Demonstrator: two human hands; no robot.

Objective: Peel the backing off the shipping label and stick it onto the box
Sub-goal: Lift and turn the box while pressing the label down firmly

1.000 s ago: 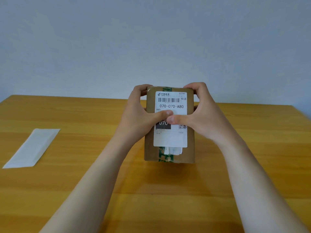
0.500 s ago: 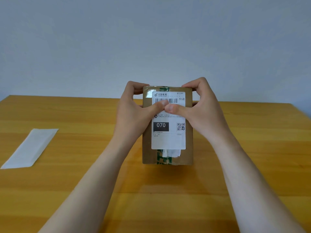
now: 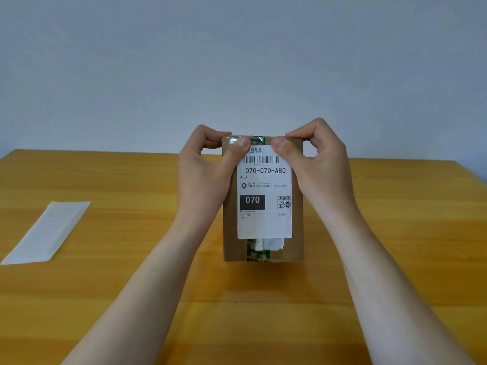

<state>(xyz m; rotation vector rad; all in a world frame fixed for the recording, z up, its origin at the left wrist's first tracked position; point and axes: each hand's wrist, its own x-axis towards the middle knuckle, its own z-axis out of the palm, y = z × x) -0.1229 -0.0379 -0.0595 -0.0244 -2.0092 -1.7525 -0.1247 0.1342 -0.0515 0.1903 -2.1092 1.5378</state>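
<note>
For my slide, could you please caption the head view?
Both thumbs press the shipping label onto the box, left hand and right hand gripping it; peeled backing lies aside.

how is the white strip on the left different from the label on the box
The strip is blank; the label carries a barcode, numbers and a QR code. The strip lies flat on the table, untouched; the label sits on the box, with the left hand and right hand pressing its top. Both are white rectangles.
</note>
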